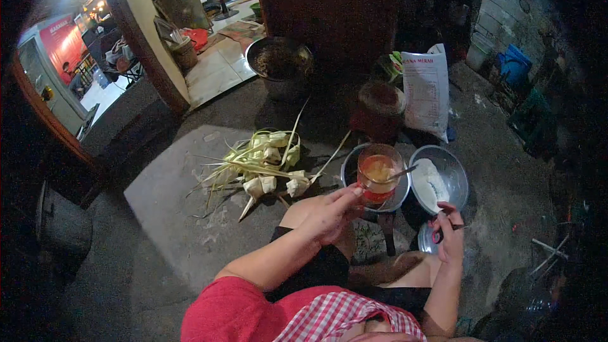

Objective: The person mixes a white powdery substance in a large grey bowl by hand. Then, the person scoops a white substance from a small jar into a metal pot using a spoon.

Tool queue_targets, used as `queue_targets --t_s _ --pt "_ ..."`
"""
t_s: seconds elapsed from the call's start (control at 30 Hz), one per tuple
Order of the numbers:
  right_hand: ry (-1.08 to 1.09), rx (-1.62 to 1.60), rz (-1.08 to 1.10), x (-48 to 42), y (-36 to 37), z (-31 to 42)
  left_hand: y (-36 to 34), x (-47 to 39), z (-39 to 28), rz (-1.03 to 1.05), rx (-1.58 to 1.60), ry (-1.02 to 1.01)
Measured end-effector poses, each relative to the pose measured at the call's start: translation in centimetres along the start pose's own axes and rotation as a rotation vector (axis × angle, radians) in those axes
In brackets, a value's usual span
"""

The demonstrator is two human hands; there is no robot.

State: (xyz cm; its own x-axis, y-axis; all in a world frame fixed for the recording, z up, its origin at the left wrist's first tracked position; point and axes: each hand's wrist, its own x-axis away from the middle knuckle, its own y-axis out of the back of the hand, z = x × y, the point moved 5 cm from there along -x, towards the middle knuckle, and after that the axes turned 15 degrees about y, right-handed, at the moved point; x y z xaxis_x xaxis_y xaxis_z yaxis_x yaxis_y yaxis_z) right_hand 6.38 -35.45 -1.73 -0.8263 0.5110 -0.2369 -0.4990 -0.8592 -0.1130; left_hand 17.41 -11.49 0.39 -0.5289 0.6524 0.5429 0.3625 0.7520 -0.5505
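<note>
My left hand [339, 209] grips a transparent glass mug [380, 171] holding an orange-brown liquid, with a metal spoon [403, 173] leaning out of it. The mug is above a round metal-rimmed bowl [345, 175]. To its right stands a clear bowl [456, 175] with white powder or grains in it. My right hand [449, 232], near that bowl's lower edge, has its fingers closed on a small dark object that I cannot identify. Woven palm-leaf pouches [270, 154] lie in a heap on the floor to the left, with long leaf ends sticking out.
A white printed sack [426, 95] stands upright behind the bowls, beside a dark round pot [377, 104]. A wide metal basin [278, 59] sits near the doorway. At the far left is a large metal pot [64, 223]. Another person [71, 78] is beyond the opening.
</note>
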Motion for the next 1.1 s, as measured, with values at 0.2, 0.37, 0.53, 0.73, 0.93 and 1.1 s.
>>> queue_targets --t_s 0.2,0.37,0.53,0.73,0.93,1.1 --pt "0.078 0.155 -0.026 -1.3 0.3 1.1 0.3 -0.3 -0.3 -0.161 -0.352 -0.073" --pt "0.099 0.199 0.099 -1.5 -1.5 2.3 1.0 -1.1 0.3 -0.061 -0.299 -0.107" --pt "0.317 0.281 0.288 -0.9 -2.7 2.9 0.7 -1.7 0.8 0.044 -0.249 -0.098" --pt "0.255 0.360 0.459 0.4 -7.1 6.1 1.7 -1.8 0.5 0.079 -0.379 -0.100" --pt "0.602 0.567 0.526 -0.6 -8.9 8.0 0.7 -1.5 0.4 0.044 -0.511 -0.072" --pt "0.547 0.624 0.512 -1.3 -9.3 8.0 2.0 -2.9 1.5 0.097 -0.449 -0.197"
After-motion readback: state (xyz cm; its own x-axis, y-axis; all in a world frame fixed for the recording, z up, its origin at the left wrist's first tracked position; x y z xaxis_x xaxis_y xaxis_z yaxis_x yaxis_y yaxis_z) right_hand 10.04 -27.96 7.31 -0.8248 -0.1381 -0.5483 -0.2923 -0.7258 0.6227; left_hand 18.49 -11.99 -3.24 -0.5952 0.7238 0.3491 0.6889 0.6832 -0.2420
